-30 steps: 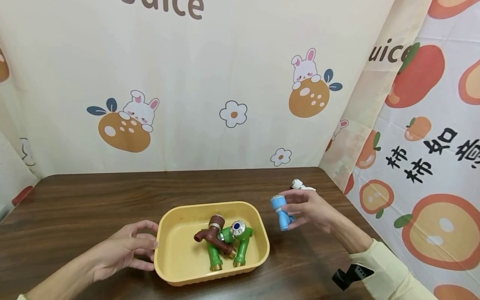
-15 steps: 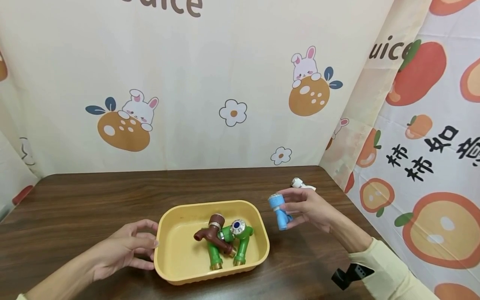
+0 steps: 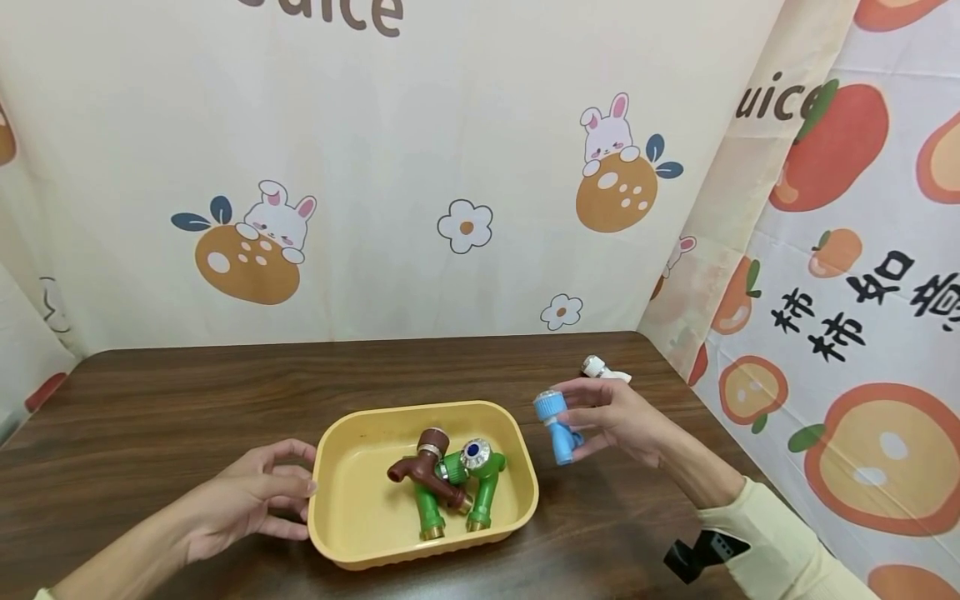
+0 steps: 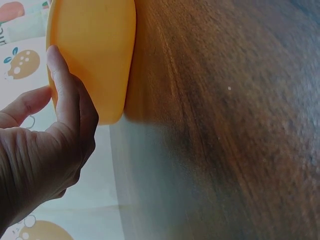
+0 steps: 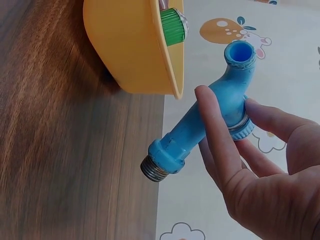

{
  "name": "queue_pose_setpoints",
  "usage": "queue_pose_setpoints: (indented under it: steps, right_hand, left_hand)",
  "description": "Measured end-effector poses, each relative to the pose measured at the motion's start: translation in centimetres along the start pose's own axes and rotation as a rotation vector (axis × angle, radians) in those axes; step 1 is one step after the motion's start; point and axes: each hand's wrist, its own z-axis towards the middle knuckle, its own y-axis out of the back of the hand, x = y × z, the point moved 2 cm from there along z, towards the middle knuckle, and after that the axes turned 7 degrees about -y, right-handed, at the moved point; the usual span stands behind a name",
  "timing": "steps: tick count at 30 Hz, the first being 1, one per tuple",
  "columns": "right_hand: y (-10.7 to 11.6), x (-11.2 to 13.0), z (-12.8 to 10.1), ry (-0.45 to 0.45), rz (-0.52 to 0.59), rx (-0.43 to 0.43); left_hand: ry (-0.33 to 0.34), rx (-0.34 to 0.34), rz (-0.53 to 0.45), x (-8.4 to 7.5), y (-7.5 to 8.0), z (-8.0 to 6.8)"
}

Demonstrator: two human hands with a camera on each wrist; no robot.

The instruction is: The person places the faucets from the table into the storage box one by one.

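Note:
In the head view, my right hand (image 3: 611, 421) holds a light blue plastic faucet (image 3: 557, 425) above the table, to the right of a yellow basin (image 3: 352, 550). The right wrist view shows fingers and thumb around the blue faucet's body; its spout opening and threaded metal end are free. My left hand (image 3: 243, 500) touches the basin's left side with relaxed fingers, as the left wrist view also shows against the outer wall. Inside the basin, a brown faucet (image 3: 426, 475) lies over green faucets (image 3: 487, 492), partly covering them.
A white faucet (image 3: 596, 367) lies behind my right hand, partly hidden by it. The dark wooden table (image 3: 225, 383) ends at a printed cloth (image 3: 375, 275) at the back and another printed cloth (image 3: 817, 333) on the right.
The blue faucet has moved slightly left toward the basin and tilted a little in my right hand. My left hand and the basin have stayed in place.

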Motion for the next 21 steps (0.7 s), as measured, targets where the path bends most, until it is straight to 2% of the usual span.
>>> queue_pose_setpoints:
  steps: [11, 21]
  right_hand:
    - [-0.9, 0.2, 0.0, 0.043, 0.005, 0.033]
    - [-1.7, 0.8, -0.2, 0.038, 0.025, 0.056]
  left_hand:
    - [0.006, -0.022, 0.012, 0.0, 0.0, 0.0]
    - [0.0, -0.015, 0.011, 0.0, 0.0, 0.0]
